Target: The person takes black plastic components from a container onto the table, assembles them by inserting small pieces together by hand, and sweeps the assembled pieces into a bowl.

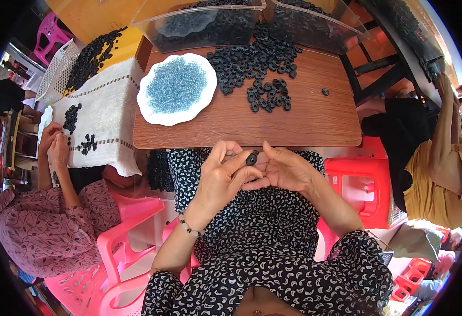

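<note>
Just beyond my lap, in front of the table edge, my left hand (223, 171) pinches a small black plastic piece (252, 157) with a rounded outline, which looks like a cord lock part. My right hand (290, 169) is right beside it, palm turned up, its thumb raised apart from the loosely bent fingers. Nothing shows in its grasp. On the brown table (315, 124) ahead lies a small group of black pieces with holes (269, 95), in front of a larger heap (254, 57). A white scalloped plate (143, 100) holds many tiny bluish-grey parts (176, 87), too small to make out.
Clear plastic bins (204, 29) of black parts stand along the table's back. One stray black piece (325, 91) lies at the right. A co-worker's hands (56, 142) are at a cloth-covered table (107, 105) on the left. A red stool (360, 184) stands at my right.
</note>
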A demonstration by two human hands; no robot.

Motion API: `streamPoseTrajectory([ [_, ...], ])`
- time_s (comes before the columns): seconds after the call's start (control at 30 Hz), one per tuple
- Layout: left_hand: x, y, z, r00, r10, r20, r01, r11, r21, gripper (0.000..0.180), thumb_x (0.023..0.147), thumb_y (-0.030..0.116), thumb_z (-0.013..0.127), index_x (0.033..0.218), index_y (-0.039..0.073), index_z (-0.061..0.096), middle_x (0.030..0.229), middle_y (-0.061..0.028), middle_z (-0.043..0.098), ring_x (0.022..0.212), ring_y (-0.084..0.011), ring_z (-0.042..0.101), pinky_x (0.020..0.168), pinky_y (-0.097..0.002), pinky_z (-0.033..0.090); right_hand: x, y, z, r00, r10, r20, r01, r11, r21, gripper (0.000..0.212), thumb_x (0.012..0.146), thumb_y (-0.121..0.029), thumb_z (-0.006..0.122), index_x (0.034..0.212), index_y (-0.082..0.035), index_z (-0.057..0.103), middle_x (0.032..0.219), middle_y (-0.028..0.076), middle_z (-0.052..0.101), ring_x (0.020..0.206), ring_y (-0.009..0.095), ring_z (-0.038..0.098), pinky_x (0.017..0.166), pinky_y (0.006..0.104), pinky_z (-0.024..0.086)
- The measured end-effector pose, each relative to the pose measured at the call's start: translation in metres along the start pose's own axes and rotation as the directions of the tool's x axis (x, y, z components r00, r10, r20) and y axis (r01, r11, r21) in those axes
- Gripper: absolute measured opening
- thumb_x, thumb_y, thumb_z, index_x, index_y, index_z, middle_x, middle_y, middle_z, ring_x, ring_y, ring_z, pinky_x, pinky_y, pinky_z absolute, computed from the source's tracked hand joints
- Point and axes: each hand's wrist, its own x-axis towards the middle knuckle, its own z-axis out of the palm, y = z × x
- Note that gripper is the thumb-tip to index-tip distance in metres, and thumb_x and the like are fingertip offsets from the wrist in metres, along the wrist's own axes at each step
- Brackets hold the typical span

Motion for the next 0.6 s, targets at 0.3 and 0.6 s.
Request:
streamPoseTrajectory([
  [0.3,0.0,-0.003,0.0,1.0,0.029,0.009,-0.03,0.999,0.04,0.039,0.077,0.018,0.084,0.109,-0.001,0.074,0.1,-0.0074,0.057,0.072,-0.018,0.057,0.061,-0.0312,0.049,-0.009,-0.01,0.004,0.975,-0.153,-0.161,0.036,0.825,-0.563,0.056,0.101,-0.052,0.057,0.107,0.003,0.064,0.091,0.013,0.072,0.083,0.017,0.071,0.076,0.0304,0.061],
  [0.6,0.001,0.002,0.003,0.992,0.102,-0.075,-0.095,0.991,0.098,0.033,0.077,0.016,0.083,0.108,0.005,0.076,0.096,-0.0057,0.058,0.071,-0.0188,0.059,0.062,-0.0305,0.051,-0.008,-0.011,0.011,0.938,-0.317,-0.142,0.151,0.739,-0.656,0.024,0.098,-0.024,0.069,0.1,-0.002,0.062,0.085,0.003,0.069,0.077,0.009,0.067,0.071,0.0235,0.057],
])
